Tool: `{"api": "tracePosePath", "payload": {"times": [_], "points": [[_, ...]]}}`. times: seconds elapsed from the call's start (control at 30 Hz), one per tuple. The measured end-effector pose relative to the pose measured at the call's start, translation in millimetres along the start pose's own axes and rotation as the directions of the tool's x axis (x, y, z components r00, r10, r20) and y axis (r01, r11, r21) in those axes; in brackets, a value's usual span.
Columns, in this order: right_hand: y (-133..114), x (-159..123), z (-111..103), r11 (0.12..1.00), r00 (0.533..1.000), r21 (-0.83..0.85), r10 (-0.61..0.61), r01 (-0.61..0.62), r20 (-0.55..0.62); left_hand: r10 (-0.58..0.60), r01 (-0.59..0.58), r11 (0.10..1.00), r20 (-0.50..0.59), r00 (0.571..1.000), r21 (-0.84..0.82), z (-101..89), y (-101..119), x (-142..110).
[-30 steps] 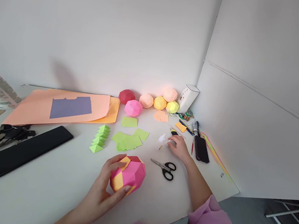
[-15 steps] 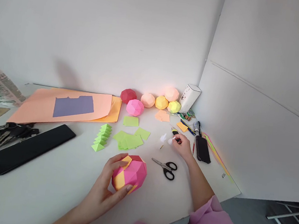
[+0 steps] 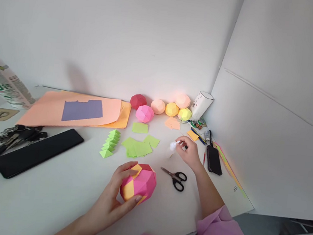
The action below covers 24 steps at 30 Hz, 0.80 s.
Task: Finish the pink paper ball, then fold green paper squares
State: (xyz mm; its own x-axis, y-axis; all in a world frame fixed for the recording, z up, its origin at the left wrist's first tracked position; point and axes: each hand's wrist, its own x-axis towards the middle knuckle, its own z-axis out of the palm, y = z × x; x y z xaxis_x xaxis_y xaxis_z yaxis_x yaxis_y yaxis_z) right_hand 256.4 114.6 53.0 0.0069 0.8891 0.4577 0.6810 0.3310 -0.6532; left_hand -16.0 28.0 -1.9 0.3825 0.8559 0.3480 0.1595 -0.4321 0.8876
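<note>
My left hand (image 3: 120, 189) is wrapped round a many-faced paper ball (image 3: 144, 184) in pink and yellow, with some red at its top, near the front of the table. My right hand (image 3: 188, 151) is closed in a pinch on a white tuft of cotton wool (image 3: 173, 145); its fingertips partly cover the tuft. Just in front of it lie black-handled scissors (image 3: 177, 178), blades pointing left. Left of the tuft are loose green paper pieces (image 3: 141, 148) and a row of folded green paper units (image 3: 109, 144).
Finished paper balls (image 3: 145, 114) line the wall beside a white carton (image 3: 201, 106). A phone (image 3: 214, 160) and pens lie on the right. Large orange sheets (image 3: 47, 108), keys (image 3: 15, 137), a black bar-shaped device (image 3: 39, 153) and a bottle (image 3: 5, 81) occupy the left.
My right hand has shifted slightly left and pinches the cotton wool at its fingertips. My left hand keeps its hold on the paper ball. The whole view has shifted a little.
</note>
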Motion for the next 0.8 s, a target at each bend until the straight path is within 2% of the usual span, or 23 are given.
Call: {"api": "tracePosePath", "payload": {"times": [0.13,0.23,0.5,0.7,0.8], "points": [[1.0,-1.3,5.2,0.997,0.996,-0.056,0.06,-0.056,0.064,0.001,-0.001,1.0,0.005,1.0,0.007,0.6,1.0,0.3],[1.1,-1.0,5.6,0.996,0.995,-0.085,0.047,-0.04,0.083,0.003,-0.004,1.0,0.01,1.0,0.017,0.3,1.6,-0.2],[3.7,-2.0,8.5,0.997,0.992,0.014,0.078,-0.08,0.095,0.01,-0.01,1.0,0.006,1.0,0.028,0.0,2.0,-0.8],[24.9,-17.3,8.6,0.983,0.99,0.143,0.1,-0.115,0.104,0.0,0.0,1.0,-0.016,1.0,0.028,1.0,0.0,0.8],[37.9,-26.6,11.4,0.987,0.978,0.043,0.147,-0.155,0.151,-0.005,0.006,1.0,-0.009,1.0,0.016,1.2,0.4,0.9]]}}
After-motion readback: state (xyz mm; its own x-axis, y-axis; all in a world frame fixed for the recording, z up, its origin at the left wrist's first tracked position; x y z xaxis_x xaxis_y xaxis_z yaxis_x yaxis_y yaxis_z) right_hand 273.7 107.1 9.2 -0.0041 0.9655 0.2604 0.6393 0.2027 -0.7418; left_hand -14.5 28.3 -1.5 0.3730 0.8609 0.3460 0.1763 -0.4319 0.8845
